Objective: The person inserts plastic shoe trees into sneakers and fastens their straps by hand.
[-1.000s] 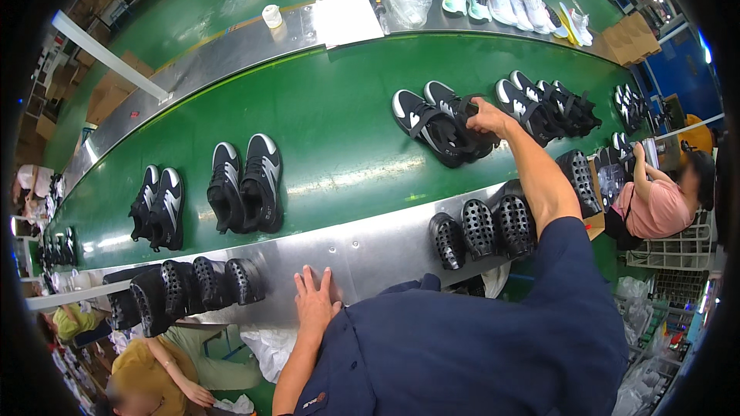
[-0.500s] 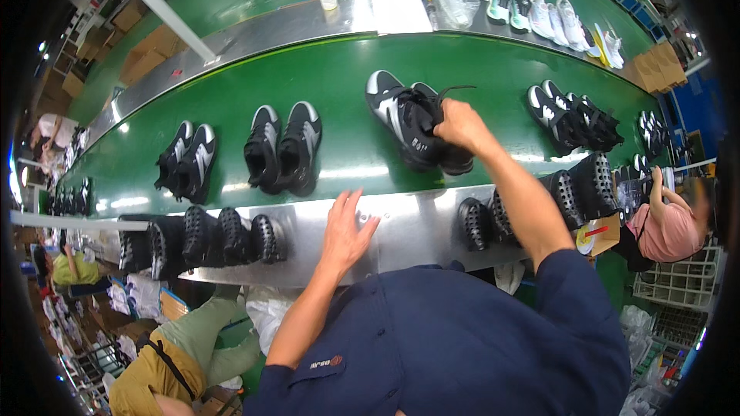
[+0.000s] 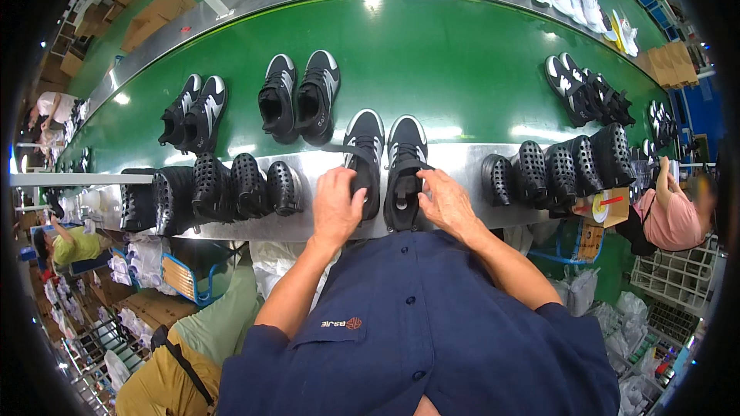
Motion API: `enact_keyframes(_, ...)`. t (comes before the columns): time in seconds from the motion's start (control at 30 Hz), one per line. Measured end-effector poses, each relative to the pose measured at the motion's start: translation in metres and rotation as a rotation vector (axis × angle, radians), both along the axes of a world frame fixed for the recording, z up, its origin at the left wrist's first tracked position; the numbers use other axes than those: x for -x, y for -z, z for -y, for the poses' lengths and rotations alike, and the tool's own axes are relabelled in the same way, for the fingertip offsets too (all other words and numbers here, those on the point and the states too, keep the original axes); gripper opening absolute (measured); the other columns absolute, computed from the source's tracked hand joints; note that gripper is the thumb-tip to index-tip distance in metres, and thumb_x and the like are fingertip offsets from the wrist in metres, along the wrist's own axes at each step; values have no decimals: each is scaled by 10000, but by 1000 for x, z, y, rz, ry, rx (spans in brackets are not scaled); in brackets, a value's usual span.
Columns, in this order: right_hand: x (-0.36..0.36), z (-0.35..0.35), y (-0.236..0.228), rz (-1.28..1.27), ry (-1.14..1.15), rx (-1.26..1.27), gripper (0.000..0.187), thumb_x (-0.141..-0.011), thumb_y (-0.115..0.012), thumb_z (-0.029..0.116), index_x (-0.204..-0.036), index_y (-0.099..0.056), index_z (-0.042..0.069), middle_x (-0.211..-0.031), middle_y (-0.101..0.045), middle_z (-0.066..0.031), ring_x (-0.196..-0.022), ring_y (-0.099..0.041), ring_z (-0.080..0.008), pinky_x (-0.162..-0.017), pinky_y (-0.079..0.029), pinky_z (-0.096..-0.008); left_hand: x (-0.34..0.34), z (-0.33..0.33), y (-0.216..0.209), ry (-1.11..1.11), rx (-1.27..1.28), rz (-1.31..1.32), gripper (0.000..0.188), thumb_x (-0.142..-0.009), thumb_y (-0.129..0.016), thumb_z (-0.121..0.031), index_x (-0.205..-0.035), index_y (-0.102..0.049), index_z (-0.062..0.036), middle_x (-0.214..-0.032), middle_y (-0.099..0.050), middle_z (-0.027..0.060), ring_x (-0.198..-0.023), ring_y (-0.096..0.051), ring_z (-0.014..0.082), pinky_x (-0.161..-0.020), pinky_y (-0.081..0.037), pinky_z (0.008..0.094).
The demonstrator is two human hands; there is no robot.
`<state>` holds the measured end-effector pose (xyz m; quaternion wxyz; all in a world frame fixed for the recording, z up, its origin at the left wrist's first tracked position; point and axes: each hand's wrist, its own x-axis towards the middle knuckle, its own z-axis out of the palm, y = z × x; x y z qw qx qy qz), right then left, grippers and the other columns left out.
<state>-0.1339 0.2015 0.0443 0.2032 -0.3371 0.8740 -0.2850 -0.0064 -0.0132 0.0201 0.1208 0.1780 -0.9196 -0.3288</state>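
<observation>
Two black sneakers with grey-white toes stand side by side before me at the bench's near edge: a left sneaker (image 3: 364, 135) and a right sneaker (image 3: 407, 139), toes pointing away. My left hand (image 3: 337, 204) is at the left sneaker's outer side, fingers bent and thumb apart, near its collar. A loose dark strap (image 3: 339, 149) sticks out leftward from that shoe. My right hand (image 3: 447, 202) pinches the end of the strap (image 3: 408, 166) across the right sneaker's opening.
Sneaker pairs stand on the green belt: one pair (image 3: 299, 96), another farther left (image 3: 194, 114), more at right (image 3: 574, 92). Black studded shoe forms line the metal edge at left (image 3: 249, 185) and right (image 3: 530, 171). Coworkers are at both sides, including one in pink (image 3: 671, 212).
The sneaker pair has come from the belt to the near metal edge, set apart with toes away. My left hand has moved to the left shoe, my right hand down to the right shoe.
</observation>
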Motion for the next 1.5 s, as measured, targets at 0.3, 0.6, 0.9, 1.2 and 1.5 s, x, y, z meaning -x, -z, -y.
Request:
enact_keyframes(0.3, 1, 7, 55, -314, 68, 215, 293, -820, -642, 86, -1110, -635, 43, -976, -601, -137, -882, -643, -352, -773, -550, -424, 58, -47, 6, 371, 343, -114, 320, -693, -782, -111, -968, -628, -58, -927, -545, 106, -899, -543, 316, -769, -449, 424)
enact_keyframes(0.6, 106, 33, -31, 114, -184, -76, 253, -863, -654, 222, -880, -660, -30, -770, -643, -255, -768, -647, -423, -691, -488, -492, 158, 19, -23, 392, -455, 353, 242, -929, -666, -224, -827, -698, -7, -609, -559, 21, -562, -493, 121, -528, -415, 320)
enact_keyframes(0.9, 94, 29, -43, 110, -197, -52, 216, -869, -632, 168, -875, -643, -47, -786, -638, -262, -783, -644, -422, -699, -479, -484, 155, 25, -38, 438, -720, 484, 263, -954, -667, -238, -800, -692, -26, -643, -565, -16, -586, -500, 85, -540, -418, 282)
enact_keyframes(1.2, 44, -6, 62, -151, 13, 171, 380, -794, -596, -13, -1172, -592, 13, -1121, -604, -203, -1057, -602, -401, -918, -514, -434, 82, -1, -24, 472, -142, 132, 295, -790, -754, -169, -1006, -676, 16, -884, -649, 179, -802, -665, 310, -725, -532, 415)
enact_keyframes(1.5, 26, -78, -25, -307, 487, 145, 421, -863, -707, 192, -1222, -598, 1, -1057, -639, -192, -976, -628, -355, -881, -506, -428, 64, -60, 12, 475, 272, -205, 134, -791, -697, -79, -870, -597, -40, -804, -523, 132, -787, -551, 317, -693, -465, 426)
